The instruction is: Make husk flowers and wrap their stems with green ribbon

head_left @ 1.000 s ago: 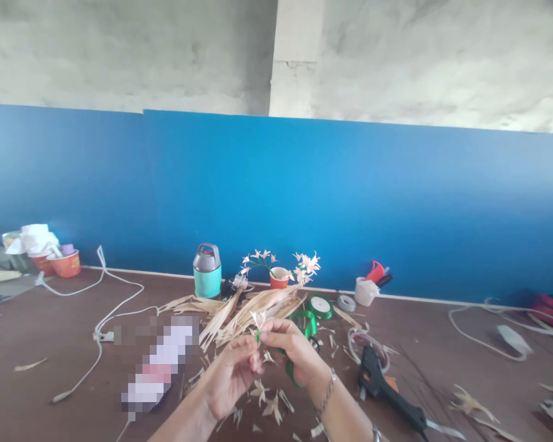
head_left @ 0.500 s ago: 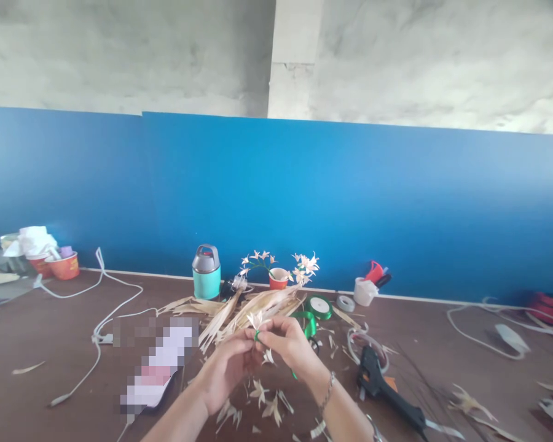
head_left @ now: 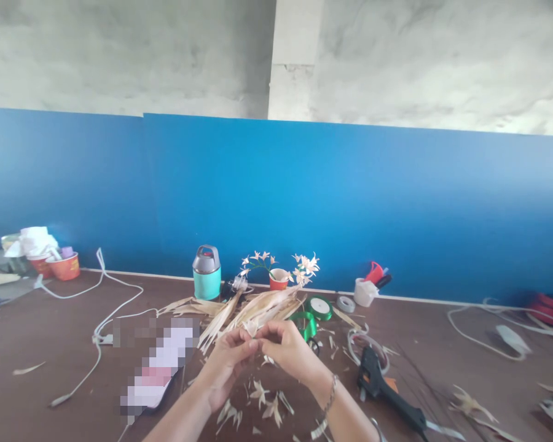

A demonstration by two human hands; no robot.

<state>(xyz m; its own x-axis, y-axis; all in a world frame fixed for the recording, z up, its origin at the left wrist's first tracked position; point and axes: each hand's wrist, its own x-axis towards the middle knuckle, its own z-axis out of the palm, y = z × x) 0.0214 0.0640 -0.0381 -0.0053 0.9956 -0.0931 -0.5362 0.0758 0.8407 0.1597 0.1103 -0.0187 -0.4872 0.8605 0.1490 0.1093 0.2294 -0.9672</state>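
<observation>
Between my fingertips is a small pale husk flower [head_left: 251,327], its petals pointing up and away from me. My left hand [head_left: 228,362] pinches it from the left, thumb against forefinger. From the other side my right hand [head_left: 290,353] closes its thumb and fingers on the flower's base, which the fingers mostly hide. Loose husk flowers [head_left: 271,410] and scraps lie on the brown table below my hands. Just beyond them is a pile of dried corn husks [head_left: 262,307], with a green ribbon [head_left: 309,326] to the right of it.
A black glue gun [head_left: 389,390] lies at the right, near a ribbon spool [head_left: 319,308] and a tape roll [head_left: 345,304]. Flower sprigs stand in a red cup [head_left: 279,280] beside a teal flask [head_left: 207,276]. White cables [head_left: 99,325] and a blurred-out phone [head_left: 159,374] lie left.
The flower has dropped lower and tilted between my fingers. My left thumb has moved up against my right fingertips, and the green at the flower's base is now hidden.
</observation>
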